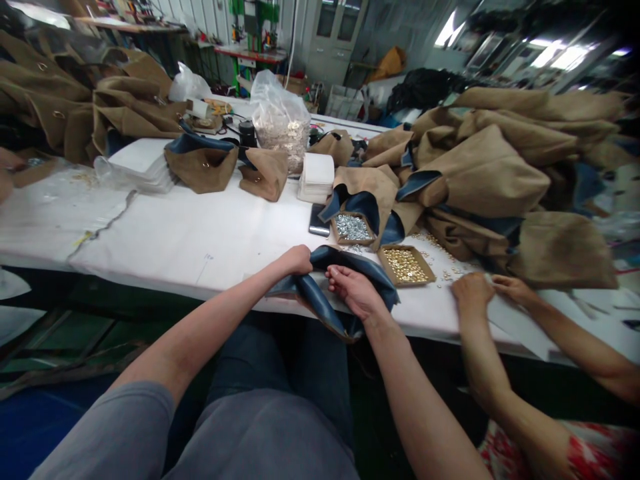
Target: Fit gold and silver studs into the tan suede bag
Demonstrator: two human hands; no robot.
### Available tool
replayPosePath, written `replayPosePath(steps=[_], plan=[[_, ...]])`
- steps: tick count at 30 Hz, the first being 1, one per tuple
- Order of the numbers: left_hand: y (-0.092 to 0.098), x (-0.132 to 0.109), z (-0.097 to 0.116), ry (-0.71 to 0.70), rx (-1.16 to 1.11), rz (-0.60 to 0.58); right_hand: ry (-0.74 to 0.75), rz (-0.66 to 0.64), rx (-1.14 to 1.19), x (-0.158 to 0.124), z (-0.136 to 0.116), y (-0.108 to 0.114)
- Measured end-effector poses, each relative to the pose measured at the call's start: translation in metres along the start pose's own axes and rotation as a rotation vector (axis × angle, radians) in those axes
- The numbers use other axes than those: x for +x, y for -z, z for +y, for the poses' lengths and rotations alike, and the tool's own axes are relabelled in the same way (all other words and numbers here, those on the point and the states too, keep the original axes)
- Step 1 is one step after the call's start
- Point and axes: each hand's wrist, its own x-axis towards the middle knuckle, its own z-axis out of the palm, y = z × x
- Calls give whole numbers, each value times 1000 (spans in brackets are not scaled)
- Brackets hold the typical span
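A blue leather bag piece (pixel 320 300) hangs over the table's front edge above my lap, its opening spread toward me. My left hand (pixel 299 260) is closed on its upper left rim. Over the opening is my right hand (pixel 353 290), thumb and fingers pinched together. Anything between those fingertips is too small to make out. Small silver metal fittings (pixel 352 227) fill a shallow box just beyond the piece. Gold-coloured fittings (pixel 404 265) fill another box to the right of it, and some lie loose around both boxes.
Brown bags with blue linings (pixel 490 167) are heaped on the right, more (pixel 130 107) at the left. A phone (pixel 319 221), white card stack (pixel 317 177) and plastic sack (pixel 280 120) stand beyond. A co-worker's hands (pixel 473 293) are close on my right; another hand (pixel 6 173) shows far left.
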Motion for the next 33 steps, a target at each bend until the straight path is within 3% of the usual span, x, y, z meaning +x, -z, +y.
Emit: replayPosePath(steps=[3, 8, 13, 23, 33], plan=[[-1, 1, -2, -7, -10, 8, -6, -23, -13, 6, 1, -6], [-3, 2, -6, -15, -29, 18, 65, 71, -94, 23, 6, -13], [-4, -2, -8, -2, -53, 35, 51, 78, -204, 27, 13, -13], [-9, -9, -14, -45, -151, 107, 200, 131, -648, 32, 12, -18], [-9, -13, -22, -116, -239, 117, 135, 117, -755, 38, 8, -21]])
